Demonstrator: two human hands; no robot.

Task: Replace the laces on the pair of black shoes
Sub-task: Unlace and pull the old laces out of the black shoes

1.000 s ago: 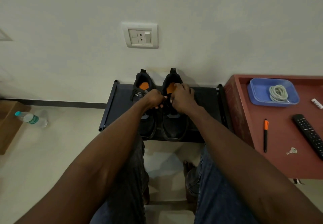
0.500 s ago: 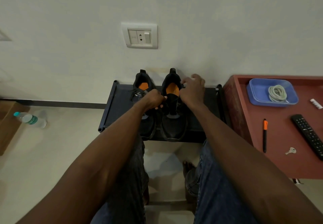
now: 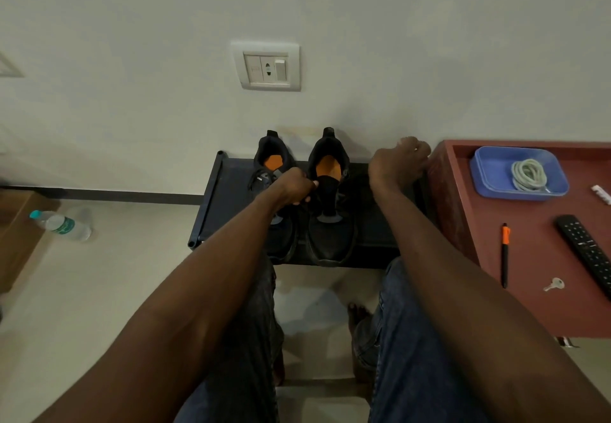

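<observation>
I see the pair of black shoes (image 3: 307, 204) side by side on a low black rack (image 3: 228, 198) vs the wall, heels to the wall, orange insoles showing. L hand (image 3: 294, 188) is curled over the gap btwn them at the right shoe's tongue; can't tell what it pinches. R hand (image 3: 398, 163) hangs fisted near the red table (image 3: 535, 257) edge, off the shoes; can't tell if it holds anything. Coiled pale laces (image 3: 529, 174) sit in a blue tray (image 3: 489, 171) on that table.

Black shoes (image 3: 330, 237) with orange insoles (image 3: 327, 166); blue tray (image 3: 489, 171); reddish-brown table (image 3: 535, 257).
</observation>
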